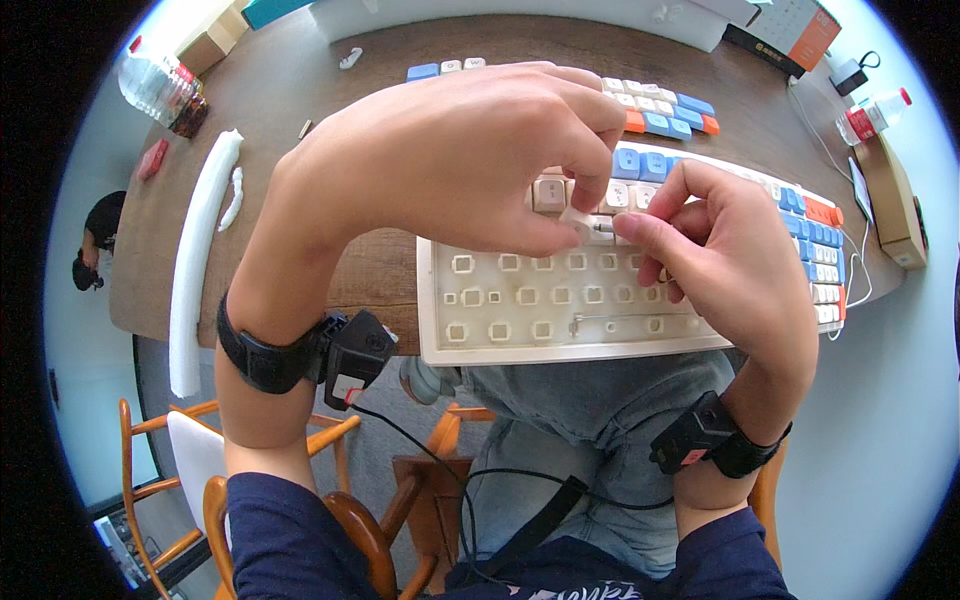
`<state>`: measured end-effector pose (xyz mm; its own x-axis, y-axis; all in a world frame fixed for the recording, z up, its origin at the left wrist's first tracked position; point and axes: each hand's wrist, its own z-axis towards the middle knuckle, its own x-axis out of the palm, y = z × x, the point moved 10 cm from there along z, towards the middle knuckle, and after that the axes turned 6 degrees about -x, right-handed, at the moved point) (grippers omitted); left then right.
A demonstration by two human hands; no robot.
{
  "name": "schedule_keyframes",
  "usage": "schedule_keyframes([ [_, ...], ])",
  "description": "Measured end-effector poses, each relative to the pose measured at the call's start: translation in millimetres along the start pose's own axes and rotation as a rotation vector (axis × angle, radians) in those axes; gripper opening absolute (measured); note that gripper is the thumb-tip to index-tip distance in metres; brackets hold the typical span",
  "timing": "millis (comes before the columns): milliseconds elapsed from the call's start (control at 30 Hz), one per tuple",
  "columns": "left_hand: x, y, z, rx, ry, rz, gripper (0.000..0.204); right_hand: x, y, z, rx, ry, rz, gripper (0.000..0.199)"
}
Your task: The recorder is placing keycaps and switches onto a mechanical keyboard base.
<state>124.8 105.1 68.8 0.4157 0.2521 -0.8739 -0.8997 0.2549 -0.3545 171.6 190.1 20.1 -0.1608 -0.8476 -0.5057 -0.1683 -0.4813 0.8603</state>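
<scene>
A cream keyboard lies on a brown table, its near rows bare of keycaps and its right end still holding blue, cream and orange caps. My left hand hovers over the middle of it, thumb and fingers pinched on a small cream keycap. My right hand is curled just to the right, its fingertips touching the same keycap and the board beneath. Both wrists wear black straps with small devices and cables.
Loose blue, cream and orange keycaps lie in rows behind the keyboard. A long white foam strip lies at the left, a plastic bottle at far left, another bottle and cardboard boxes at the right. Wooden chairs stand below.
</scene>
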Motion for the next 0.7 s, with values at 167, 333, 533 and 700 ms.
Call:
schedule_keyframes([
  [167, -12, 6, -2, -0.003, -0.058, -0.087, 0.014, 2, 4, 2, -0.08, 0.002, -0.009, 0.02],
  [333, -50, 78, -23, -0.477, -0.359, -0.196, 0.019, 2, 7, 0, -0.049, 0.001, -0.022, 0.019],
  [533, -54, 159, -53, -0.728, -0.626, -0.612, 0.018, 1, 5, -1, -0.044, 0.003, -0.015, 0.019],
  [700, -56, 177, -39, -0.725, -0.508, -0.323, 0.03, -6, 7, -1, -0.139, -0.064, -0.119, 0.022],
])
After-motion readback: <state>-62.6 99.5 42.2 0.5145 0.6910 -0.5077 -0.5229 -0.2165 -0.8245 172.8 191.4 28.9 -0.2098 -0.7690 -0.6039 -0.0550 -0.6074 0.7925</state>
